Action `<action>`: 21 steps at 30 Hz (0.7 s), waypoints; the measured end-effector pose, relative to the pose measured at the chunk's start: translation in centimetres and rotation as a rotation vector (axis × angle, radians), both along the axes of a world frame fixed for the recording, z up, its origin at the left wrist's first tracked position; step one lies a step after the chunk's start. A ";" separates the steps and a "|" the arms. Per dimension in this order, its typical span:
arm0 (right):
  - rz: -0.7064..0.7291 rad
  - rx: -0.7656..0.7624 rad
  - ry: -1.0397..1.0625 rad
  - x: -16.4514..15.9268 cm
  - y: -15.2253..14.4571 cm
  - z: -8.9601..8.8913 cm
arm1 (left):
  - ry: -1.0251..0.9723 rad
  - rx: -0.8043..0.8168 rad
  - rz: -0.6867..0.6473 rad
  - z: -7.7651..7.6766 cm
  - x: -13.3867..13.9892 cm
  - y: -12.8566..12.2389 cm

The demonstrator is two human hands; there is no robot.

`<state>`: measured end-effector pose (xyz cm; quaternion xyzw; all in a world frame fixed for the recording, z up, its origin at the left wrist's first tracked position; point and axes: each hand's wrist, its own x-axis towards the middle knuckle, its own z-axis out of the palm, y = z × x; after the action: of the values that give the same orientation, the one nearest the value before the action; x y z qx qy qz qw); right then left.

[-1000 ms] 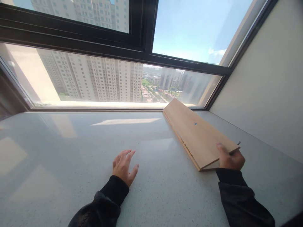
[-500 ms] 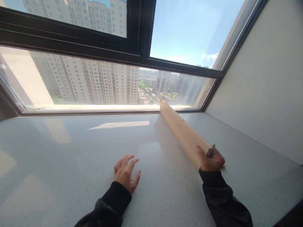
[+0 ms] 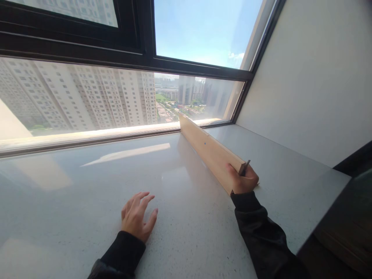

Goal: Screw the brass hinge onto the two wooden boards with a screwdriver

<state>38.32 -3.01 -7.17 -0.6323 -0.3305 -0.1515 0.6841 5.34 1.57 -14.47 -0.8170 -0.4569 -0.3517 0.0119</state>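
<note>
A long pale wooden board (image 3: 203,149) stands on its edge on the speckled white windowsill (image 3: 180,232), its far end at the window frame. My right hand (image 3: 245,180) grips the near end, thumb on the left face and the other fingers round the far side, mostly hidden. A small dark piece sticks up beside that end; I cannot make out what it is. The board has a small blue dot on its left face. My left hand (image 3: 139,215) is over the sill to the left of the board, apart from it, fingers spread and slightly curled, holding nothing.
A window with dark frames (image 3: 154,64) runs along the back, with tall buildings outside. At the right rises a white wall (image 3: 314,77). The sill's right edge drops toward a dark area (image 3: 343,228). Sunlight patches lie on the sill's left part.
The view has turned to the right, so the board, window and both hands appear further left. My right hand still grips the board, and my left hand stays spread.
</note>
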 end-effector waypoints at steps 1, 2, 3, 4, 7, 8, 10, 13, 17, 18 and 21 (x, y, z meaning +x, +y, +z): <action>0.011 0.028 0.041 0.2 0.1 0.1 | 0.003 0.000 -0.001 0.0 0.0 0.0; 0.021 0.058 0.080 0.5 0.3 0.1 | 0.005 0.000 -0.001 0.0 0.0 0.0; 0.028 0.089 0.119 0.9 0.4 0.1 | 0.005 0.000 0.000 0.0 -0.1 0.0; 0.029 0.120 0.157 1.4 0.6 0.0 | 0.006 -0.002 0.002 0.0 -0.1 0.0; -0.005 0.201 0.278 3.6 0.9 -0.6 | 0.010 -0.022 0.006 0.1 -0.1 0.0; -0.020 0.214 0.321 4.5 1.0 -0.9 | 0.012 -0.029 0.007 0.2 -0.1 0.0; -0.046 0.210 0.404 6.3 0.9 -1.7 | 0.010 -0.035 0.007 0.2 -0.1 0.0; -0.070 0.180 0.517 8.1 0.6 -2.8 | 0.000 -0.032 0.008 0.2 -0.1 0.1; -0.035 0.157 0.575 8.7 0.2 -3.4 | -0.009 -0.038 0.019 0.3 0.1 0.0; -0.025 0.159 0.569 8.6 0.2 -3.4 | -0.011 -0.044 0.022 0.3 0.1 0.0; -0.016 0.160 0.570 8.3 0.1 -3.2 | -0.015 -0.064 0.024 0.4 0.2 0.0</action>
<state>46.64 -2.89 -10.32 -0.5962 -0.1070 0.0015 0.7957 5.53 1.59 -14.11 -0.8088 -0.4776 -0.3430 -0.0133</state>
